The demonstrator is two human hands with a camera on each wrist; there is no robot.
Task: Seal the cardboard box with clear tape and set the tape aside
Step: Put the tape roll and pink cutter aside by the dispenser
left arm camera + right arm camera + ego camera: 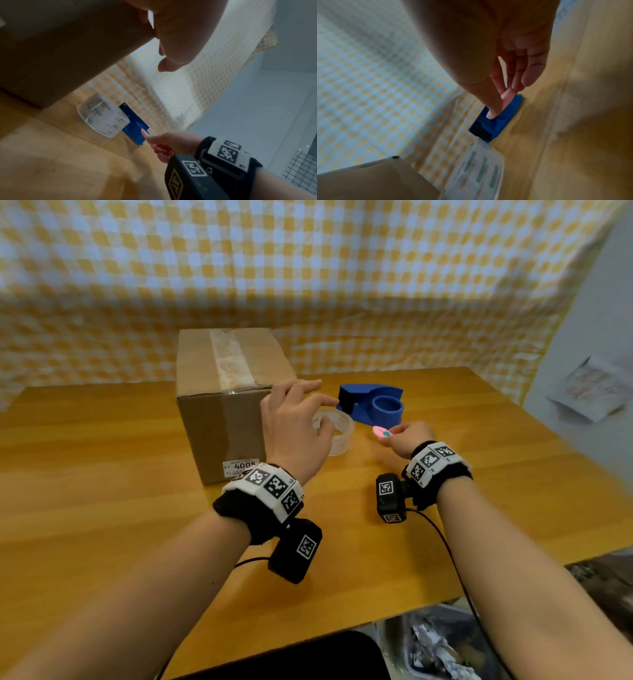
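Right hand (pixel 406 438) pinches a small pink cutter (pixel 381 432); grip firm. Left hand (pixel 296 426) hovers loose-fingered over the clear tape roll (pixel 337 436), holding nothing; whether fingertips touch it, cannot tell. Roll lies flat on the surface (pixel 102 508), just beside the box (pixel 222 405). Beyond sits a blue dispenser (pixel 375 405). Box top already carries a tape strip (pixel 233 361), so sealing looks finished. Next: put down the cutter. Wrist views blurred; box's far side hidden.
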